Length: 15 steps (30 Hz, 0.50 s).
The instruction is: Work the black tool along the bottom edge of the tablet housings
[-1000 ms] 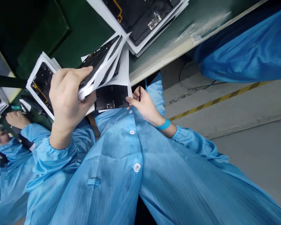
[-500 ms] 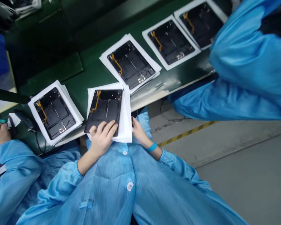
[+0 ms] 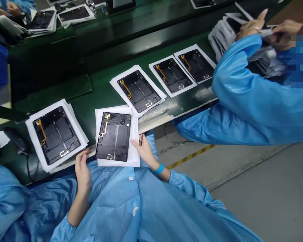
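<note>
A black tablet back housing (image 3: 113, 137) with an orange flex cable lies on white sheets (image 3: 135, 158) at the bench's front edge, before me. My left hand (image 3: 83, 173) is off it, left of the sheets by the bench edge, its fingers stretched and slightly bent with nothing in them. At the right side of the sheets is my right hand (image 3: 146, 151), its thumb over their edge. A small dark piece (image 3: 141, 139) shows between its curled fingers; its kind cannot be made out.
More housings on white sheets lie to the left (image 3: 57, 136) and behind (image 3: 138, 90), with two further right (image 3: 173, 74). A co-worker's sleeve (image 3: 242, 90) reaches over the bench at the right, hands by a stack of sheets (image 3: 223, 37). A black cabled device (image 3: 16, 140) lies left.
My left hand has let go of the housing and moved left and down. The housing's lower part shows now. My right thumb has come onto the sheets. The camera view has tilted up.
</note>
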{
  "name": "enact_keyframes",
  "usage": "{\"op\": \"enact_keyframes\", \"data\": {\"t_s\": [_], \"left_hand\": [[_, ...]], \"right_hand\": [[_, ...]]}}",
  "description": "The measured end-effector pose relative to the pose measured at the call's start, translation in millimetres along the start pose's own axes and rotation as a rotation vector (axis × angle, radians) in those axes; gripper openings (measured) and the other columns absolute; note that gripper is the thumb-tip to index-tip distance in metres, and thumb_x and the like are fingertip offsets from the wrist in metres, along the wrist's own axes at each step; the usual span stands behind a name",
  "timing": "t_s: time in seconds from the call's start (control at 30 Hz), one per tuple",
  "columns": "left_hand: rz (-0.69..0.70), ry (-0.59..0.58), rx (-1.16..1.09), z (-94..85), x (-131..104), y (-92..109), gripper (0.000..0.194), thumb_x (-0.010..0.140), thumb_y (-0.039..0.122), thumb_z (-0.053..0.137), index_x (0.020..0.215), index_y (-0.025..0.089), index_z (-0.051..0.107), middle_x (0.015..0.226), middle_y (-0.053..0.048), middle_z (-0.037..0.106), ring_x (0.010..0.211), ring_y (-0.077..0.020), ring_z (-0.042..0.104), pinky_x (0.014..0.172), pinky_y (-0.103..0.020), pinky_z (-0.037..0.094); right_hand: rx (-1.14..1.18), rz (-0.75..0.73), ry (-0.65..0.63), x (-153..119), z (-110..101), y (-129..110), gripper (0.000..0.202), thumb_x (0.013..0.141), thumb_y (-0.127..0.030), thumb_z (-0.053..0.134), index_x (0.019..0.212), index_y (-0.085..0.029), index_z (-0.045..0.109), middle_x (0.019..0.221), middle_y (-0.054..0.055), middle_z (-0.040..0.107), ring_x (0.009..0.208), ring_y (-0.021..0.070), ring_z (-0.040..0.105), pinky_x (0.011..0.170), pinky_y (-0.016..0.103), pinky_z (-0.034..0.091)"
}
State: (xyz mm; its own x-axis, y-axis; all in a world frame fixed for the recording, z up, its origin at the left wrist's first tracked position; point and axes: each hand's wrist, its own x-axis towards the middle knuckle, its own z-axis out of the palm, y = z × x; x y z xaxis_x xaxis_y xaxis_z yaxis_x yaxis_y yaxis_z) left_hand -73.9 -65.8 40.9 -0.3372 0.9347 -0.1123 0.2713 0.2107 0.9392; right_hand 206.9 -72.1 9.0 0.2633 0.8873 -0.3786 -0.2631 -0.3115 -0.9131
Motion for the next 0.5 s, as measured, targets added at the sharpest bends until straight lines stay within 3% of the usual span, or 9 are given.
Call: {"op": "enact_keyframes", "data": {"t_s": [0.13, 0.23, 0.33, 0.5], "left_hand": [[-0.217, -0.042, -0.163, 9.0, 0, 1, 0.053, 0.092, 0.072, 0.071, 0.116, 0.025, 0.065, 0.126, -0.01, 0.079, 0.115, -0.0248, 0.076, 0.099, -0.034, 0.057], [-0.348, -0.081, -0.199, 7.7, -10, 2, 0.06, 0.081, 0.066, 0.087, 0.124, 0.027, 0.072, 0.132, -0.006, 0.078, 0.12, -0.0236, 0.073, 0.096, -0.03, 0.053], [-0.44, -0.101, -0.2, 2.9, -14, -3, 0.067, 0.07, 0.07, 0.094, 0.116, 0.025, 0.077, 0.125, -0.005, 0.079, 0.119, -0.0254, 0.071, 0.098, -0.032, 0.053], [-0.532, -0.136, -0.261, 5.7, -10, -8, 0.079, 0.046, 0.072, 0.107, 0.097, 0.023, 0.071, 0.085, 0.002, 0.072, 0.088, -0.0223, 0.071, 0.085, -0.032, 0.058]], "right_hand": [[-0.024, 0.001, -0.019, -4, 9, -6, 0.064, 0.073, -0.064, 0.09, 0.11, -0.03, 0.05, 0.115, 0.003, 0.069, 0.112, 0.0262, 0.073, 0.106, 0.042, 0.061], [-0.06, -0.012, -0.012, -3, 7, -12, 0.067, 0.071, -0.062, 0.092, 0.115, -0.03, 0.052, 0.117, 0.004, 0.069, 0.115, 0.0267, 0.071, 0.11, 0.043, 0.059], [-0.084, -0.019, -0.016, 0, 7, -18, 0.07, 0.071, -0.065, 0.093, 0.117, -0.029, 0.055, 0.121, 0.005, 0.072, 0.12, 0.0277, 0.071, 0.112, 0.044, 0.058], [-0.117, -0.004, -0.018, 4, 13, -18, 0.068, 0.068, -0.056, 0.095, 0.115, -0.029, 0.055, 0.125, 0.008, 0.075, 0.12, 0.03, 0.073, 0.112, 0.048, 0.059]]}}
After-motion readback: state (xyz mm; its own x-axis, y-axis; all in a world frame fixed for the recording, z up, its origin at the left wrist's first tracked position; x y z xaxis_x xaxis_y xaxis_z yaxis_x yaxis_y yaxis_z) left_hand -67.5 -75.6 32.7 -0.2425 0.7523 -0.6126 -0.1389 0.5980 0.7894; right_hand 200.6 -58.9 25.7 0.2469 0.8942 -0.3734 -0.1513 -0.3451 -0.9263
